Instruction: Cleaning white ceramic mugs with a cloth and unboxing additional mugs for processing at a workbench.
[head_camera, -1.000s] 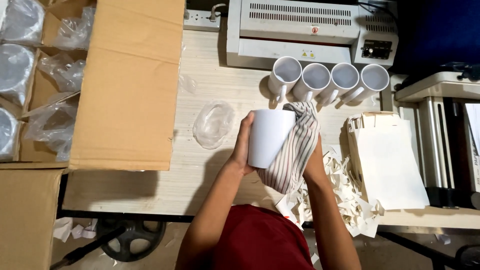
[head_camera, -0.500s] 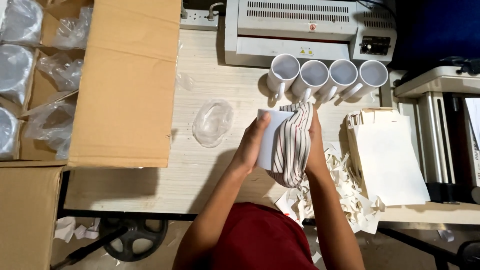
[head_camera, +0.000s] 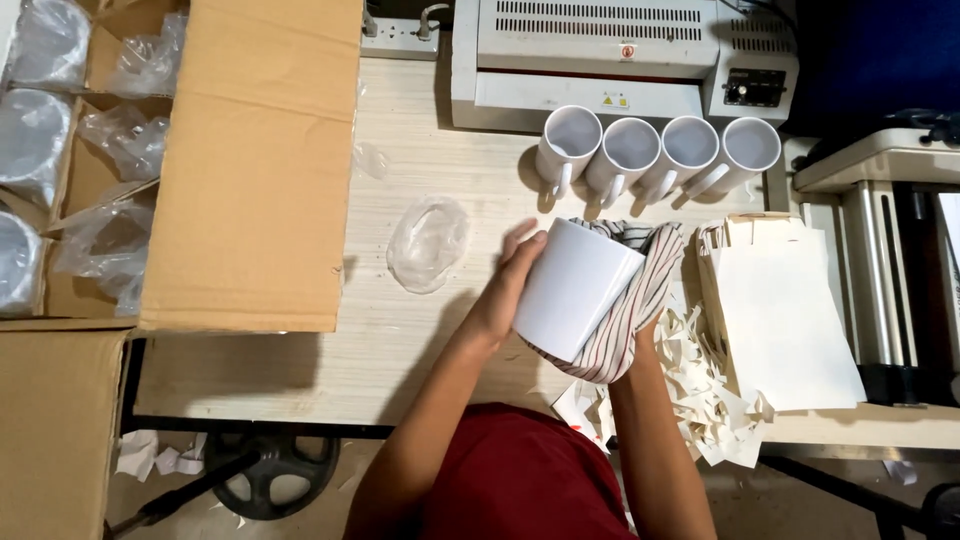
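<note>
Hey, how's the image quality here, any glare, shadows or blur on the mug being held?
Head view: the white mug is sharp and evenly lit, nearly washed out with no hard glare; the left hand casts a soft shadow down-left onto the table; the striped cloth covers the right hand; the upper-right corner falls dark; the bagged mugs at the left edge look hazy.

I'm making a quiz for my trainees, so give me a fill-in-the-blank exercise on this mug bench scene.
1. The left hand grips a plain ____ mug.
2. The right hand is covered by a ____ cloth pressed to that mug.
3. ____ mugs stand in a row before the grey machine.
4. The crumpled plastic bag lies to the ____ of the held mug.

Missing words: white; striped; four; left
</note>
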